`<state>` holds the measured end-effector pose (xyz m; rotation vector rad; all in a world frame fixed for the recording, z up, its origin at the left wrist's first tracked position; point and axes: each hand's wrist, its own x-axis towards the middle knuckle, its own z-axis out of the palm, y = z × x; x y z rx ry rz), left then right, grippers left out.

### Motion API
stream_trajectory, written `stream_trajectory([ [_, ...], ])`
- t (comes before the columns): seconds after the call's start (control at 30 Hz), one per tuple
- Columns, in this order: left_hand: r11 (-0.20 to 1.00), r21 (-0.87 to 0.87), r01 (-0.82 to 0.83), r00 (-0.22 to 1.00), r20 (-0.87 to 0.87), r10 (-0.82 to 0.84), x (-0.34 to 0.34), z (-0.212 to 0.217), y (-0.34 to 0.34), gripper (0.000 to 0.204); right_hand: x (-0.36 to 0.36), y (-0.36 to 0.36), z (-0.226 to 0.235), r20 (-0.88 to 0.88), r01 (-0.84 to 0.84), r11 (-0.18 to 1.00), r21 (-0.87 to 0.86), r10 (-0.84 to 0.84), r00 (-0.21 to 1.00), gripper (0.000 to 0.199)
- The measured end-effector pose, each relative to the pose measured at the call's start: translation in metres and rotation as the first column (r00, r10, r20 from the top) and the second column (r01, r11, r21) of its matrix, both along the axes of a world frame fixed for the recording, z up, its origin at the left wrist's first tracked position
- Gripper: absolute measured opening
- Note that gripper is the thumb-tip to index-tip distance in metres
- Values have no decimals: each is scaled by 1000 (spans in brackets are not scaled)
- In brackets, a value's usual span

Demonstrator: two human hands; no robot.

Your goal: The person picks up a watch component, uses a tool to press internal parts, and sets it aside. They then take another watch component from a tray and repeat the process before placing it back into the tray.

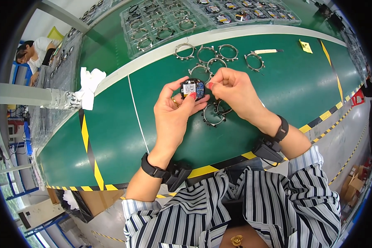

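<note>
Here, a round circuit module (200,88) between pinching left fingers (172,86), right fingers (222,76) together just beside.

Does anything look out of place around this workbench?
Crumpled white material at the grey post on the left looks untidy. One metal ring also sits apart from the other rings. I see no spill.

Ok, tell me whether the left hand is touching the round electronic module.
Touching: the head view shows the left hand with its thumb on the round electronic module.
</note>
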<state>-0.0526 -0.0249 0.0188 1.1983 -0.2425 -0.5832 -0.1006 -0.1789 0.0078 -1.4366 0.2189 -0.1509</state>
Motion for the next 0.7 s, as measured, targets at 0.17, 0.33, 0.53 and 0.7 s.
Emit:
stream_trajectory([
  [0.17,1000,8,14,999,-39,-13,1,-1,1,31,4,-5,10,-44,33,997,77,-29,999,5],
  [0.33,1000,23,21,998,-59,-20,2,-1,-1,31,0,-14,27,-85,48,983,177,-33,996,10],
  [0.53,999,-17,-40,979,-202,36,9,2,3,31,4,-22,26,-171,-3,977,211,40,984,12],
  [0.7,998,-41,-43,977,-209,34,7,2,1,33,5,-7,5,-10,-48,982,-182,47,999,11],
])
